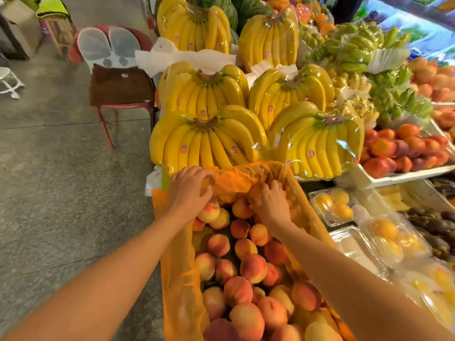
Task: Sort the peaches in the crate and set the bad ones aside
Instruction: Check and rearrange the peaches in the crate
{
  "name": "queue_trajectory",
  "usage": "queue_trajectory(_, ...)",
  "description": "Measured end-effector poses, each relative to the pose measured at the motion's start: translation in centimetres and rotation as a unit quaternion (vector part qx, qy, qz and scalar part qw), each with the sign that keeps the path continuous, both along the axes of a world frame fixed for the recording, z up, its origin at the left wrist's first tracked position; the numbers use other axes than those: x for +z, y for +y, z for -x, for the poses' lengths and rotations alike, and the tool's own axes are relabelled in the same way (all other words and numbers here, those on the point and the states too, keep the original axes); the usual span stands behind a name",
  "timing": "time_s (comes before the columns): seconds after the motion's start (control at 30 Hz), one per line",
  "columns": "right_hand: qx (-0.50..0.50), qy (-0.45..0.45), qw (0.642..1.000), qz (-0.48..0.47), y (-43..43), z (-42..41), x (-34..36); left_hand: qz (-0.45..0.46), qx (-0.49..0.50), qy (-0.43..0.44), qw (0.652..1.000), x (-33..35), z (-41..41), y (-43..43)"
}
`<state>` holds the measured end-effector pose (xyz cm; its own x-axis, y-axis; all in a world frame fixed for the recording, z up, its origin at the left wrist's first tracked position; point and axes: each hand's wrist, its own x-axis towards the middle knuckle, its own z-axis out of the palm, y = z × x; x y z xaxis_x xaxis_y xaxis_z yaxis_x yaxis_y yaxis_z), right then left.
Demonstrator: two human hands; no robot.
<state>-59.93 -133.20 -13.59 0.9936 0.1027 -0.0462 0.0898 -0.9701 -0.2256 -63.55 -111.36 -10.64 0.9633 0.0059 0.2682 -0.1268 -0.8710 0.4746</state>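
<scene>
Yellow-and-red blushed round peaches point(253, 269) fill the lower centre of the frame. They lie heaped in a crate point(157, 207) of which only an orange outer side shows at the left. A translucent orange plastic liner point(179, 286) covers the crate's walls and bunches up at the far end.

Two bare forearms reach in from the lower left and lower right corners. The left hand point(189, 190) sits at the far left corner of the crate, knuckles up. Its fingers curl down over the bunched liner, and its heel lies just above a pink-and-yellow peach point(209, 212). Whether a fruit lies under the plastic there cannot be told. The right hand point(270, 203) is at the far end, right of centre, with its fingers bent and dug into the folded liner among the top peaches. That spot is blurred, so it is unclear whether they close on a peach or only on plastic.

To the right of the crate lie clear plastic clamshell packs of yellow fruit point(330, 207). Just beyond the hands, film-wrapped bunches of yellow bananas point(206, 143) fill the centre. At the right edge sits a white foam tray of red-orange nectarines point(403, 148). A red chair with a brown cushion point(120, 87) stands at the upper left on the grey speckled floor point(61, 193).
</scene>
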Motion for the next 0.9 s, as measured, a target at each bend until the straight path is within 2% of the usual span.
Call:
queue_trajectory(0.13, -0.022, -0.019, 0.999, -0.013, 0.5, -0.6, -1.0, 0.024, -0.007, 0.000, 1.000, -0.2, -0.3, 0.4)
queue_trajectory(0.3, 0.000, -0.028, 0.999, -0.042, 0.1, -0.9, -1.4, 0.044, -0.016, 0.010, 0.999, 0.0, -0.3, 0.6)
queue_trajectory(0.43, 0.037, 0.007, 0.975, -0.219, -1.5, 0.0, 0.1, 0.031, -0.010, -0.011, 0.999, 0.3, 0.1, 0.6)
queue_trajectory(0.53, 0.069, 0.064, 0.916, -0.390, -2.0, 1.6, 2.7, 0.022, -0.018, -0.048, 0.998, 0.9, 0.6, -0.3)
queue_trajectory(0.63, 0.090, 0.087, 0.872, -0.474, -2.0, 2.9, 4.9, 0.104, -0.073, 0.008, 0.992, 1.3, 1.1, -1.7)
queue_trajectory(0.7, 0.103, 0.094, 0.856, -0.498, -1.8, 3.6, 6.0, 0.240, -0.093, 0.126, 0.958, 2.2, 1.6, -2.9)
queue_trajectory(0.8, 0.115, 0.090, 0.849, -0.508, -1.7, 4.4, 6.9, 0.468, -0.084, 0.270, 0.837, 3.8, 2.5, -4.2)
queue_trajectory(0.83, 0.121, 0.085, 0.849, -0.507, -1.7, 4.6, 7.0, 0.514, -0.084, 0.292, 0.802, 4.2, 2.8, -4.3)
queue_trajectory(0.9, 0.132, 0.078, 0.850, -0.504, -1.7, 5.1, 7.4, 0.560, -0.094, 0.312, 0.762, 4.7, 3.3, -4.2)
